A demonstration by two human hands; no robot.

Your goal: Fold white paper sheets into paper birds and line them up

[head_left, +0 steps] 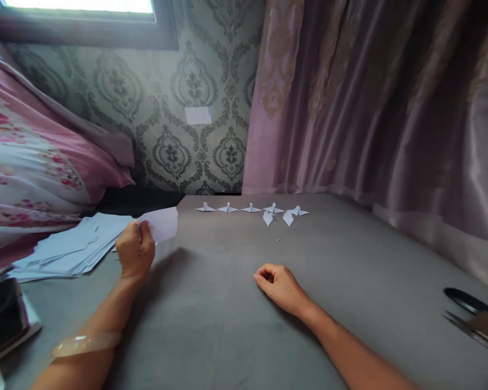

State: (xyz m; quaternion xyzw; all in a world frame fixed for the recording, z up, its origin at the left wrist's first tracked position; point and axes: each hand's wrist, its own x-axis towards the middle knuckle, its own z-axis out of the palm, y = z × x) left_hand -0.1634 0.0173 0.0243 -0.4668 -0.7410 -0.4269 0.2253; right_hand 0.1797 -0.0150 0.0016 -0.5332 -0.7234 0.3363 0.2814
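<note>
My left hand (pixel 136 246) grips a small sheet of white paper (pixel 162 223) between thumb and fingers, raised above the table beside a stack of paper (pixel 73 246). My right hand (pixel 282 287) rests on the grey table (pixel 228 314) with its fingers curled and the thumb meeting the fingertips; nothing shows in it. Beyond both hands, several folded white paper birds (pixel 251 208) stand in a row near the table's far edge. Two folded white paper pieces (pixel 268 218) lie just in front of the row's right end.
At the left edge, a dark-screened phone (pixel 4 317) lies on something white. Scissors (pixel 472 327) and a black oval object (pixel 469 299) lie at the right edge. Pink curtains (pixel 329 97) hang along the far right side; floral cloth (pixel 36 162) hangs at the left.
</note>
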